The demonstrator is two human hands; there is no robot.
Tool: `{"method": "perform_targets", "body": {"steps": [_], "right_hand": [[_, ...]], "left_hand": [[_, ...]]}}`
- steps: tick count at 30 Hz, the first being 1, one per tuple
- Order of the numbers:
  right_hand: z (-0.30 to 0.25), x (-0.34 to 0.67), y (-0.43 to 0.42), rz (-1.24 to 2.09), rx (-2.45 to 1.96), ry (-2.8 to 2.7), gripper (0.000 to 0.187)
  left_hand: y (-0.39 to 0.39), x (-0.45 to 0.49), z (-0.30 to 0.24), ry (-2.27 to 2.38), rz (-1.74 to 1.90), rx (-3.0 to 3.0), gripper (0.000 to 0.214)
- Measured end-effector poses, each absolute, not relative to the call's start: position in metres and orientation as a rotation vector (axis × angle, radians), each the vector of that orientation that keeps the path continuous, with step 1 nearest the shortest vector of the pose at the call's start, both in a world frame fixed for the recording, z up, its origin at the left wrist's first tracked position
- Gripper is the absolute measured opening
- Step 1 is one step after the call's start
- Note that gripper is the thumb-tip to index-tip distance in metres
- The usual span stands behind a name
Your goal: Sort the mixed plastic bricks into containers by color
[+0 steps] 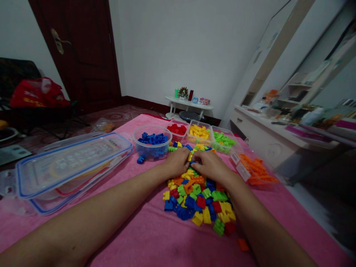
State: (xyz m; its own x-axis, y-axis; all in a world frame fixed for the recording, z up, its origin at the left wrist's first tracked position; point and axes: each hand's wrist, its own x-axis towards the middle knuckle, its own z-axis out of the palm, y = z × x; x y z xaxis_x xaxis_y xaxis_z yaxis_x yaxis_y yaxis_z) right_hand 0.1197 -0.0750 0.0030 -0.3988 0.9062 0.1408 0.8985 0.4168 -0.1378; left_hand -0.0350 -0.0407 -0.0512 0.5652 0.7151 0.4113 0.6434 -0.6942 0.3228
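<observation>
Both my hands are at the far part of a mixed pile of toy building bricks (190, 202) in blue, yellow, green, red and orange. My left hand (178, 162) has its fingers curled down into the bricks, and its fingertips are hidden. Close beside it, my right hand (208, 163) bends its fingers inward in a pinch, near small blue and yellow bricks. What either hand grips is too small to name. Just beyond the left hand stands a round clear tub (134, 139) of blue bricks (152, 139).
Behind the pile are clear boxes of red bricks (177, 129), yellow bricks (199, 131) and green bricks (223, 139). A box of orange bricks (256, 168) lies at the right. Stacked clear lids (75, 163) cover the left of the pink cloth (139, 230). A loose orange brick (243, 245) sits near my right forearm.
</observation>
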Motion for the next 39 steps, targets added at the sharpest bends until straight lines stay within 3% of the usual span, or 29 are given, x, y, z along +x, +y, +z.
{"method": "perform_targets", "body": {"steps": [39], "right_hand": [[0.0031,0.1195,-0.0762,0.021,-1.6,-2.476,0.01]], "left_hand": [[-0.0413,-0.0345,-0.0512,1.164,0.801,2.666,0.022]]}}
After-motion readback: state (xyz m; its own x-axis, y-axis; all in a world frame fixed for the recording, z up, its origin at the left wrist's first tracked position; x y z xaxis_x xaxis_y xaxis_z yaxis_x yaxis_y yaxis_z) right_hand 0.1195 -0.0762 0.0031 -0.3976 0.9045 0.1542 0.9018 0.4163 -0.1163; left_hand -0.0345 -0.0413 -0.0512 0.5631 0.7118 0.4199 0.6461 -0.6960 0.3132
